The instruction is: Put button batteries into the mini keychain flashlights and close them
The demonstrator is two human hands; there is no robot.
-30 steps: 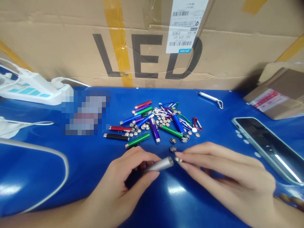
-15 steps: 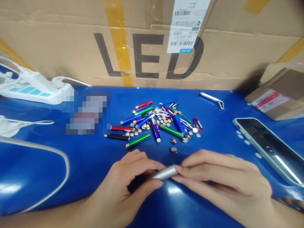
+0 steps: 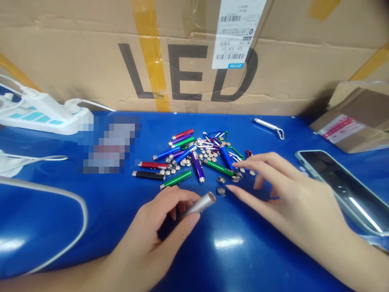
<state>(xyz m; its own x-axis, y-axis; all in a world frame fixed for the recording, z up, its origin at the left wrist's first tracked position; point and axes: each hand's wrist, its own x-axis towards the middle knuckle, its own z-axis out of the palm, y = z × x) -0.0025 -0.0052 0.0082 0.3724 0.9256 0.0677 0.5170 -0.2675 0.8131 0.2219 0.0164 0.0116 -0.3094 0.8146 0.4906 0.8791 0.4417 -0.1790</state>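
Observation:
My left hand (image 3: pixel 164 227) pinches a silver mini flashlight tube (image 3: pixel 199 205) between thumb and fingers. The tube's open end tilts up to the right, while its lower end is hidden by the fingers. Held apart from it, my right hand (image 3: pixel 282 194) has its thumb and index finger spread, with nothing seen between them. Its thumb tip is beside a small shiny metal piece (image 3: pixel 221 191), and a second such piece (image 3: pixel 221 180) lies just behind. The index fingertip reaches the near end of a blue mini flashlight tube (image 3: pixel 226 156).
Beyond my hands lie several coloured tubes, among them a green one (image 3: pixel 176 179), with button cells (image 3: pixel 209 154) and carabiner clips (image 3: pixel 235 153). A phone (image 3: pixel 337 186) and a small carton (image 3: pixel 355 117) are at right. A power strip (image 3: pixel 45 115) stands left; a large carton (image 3: pixel 91 73) blocks the back.
My right hand has let go of the silver tube's end and moved up, opening over the small metal pieces. My left hand keeps the tube, its end now exposed and tipped higher.

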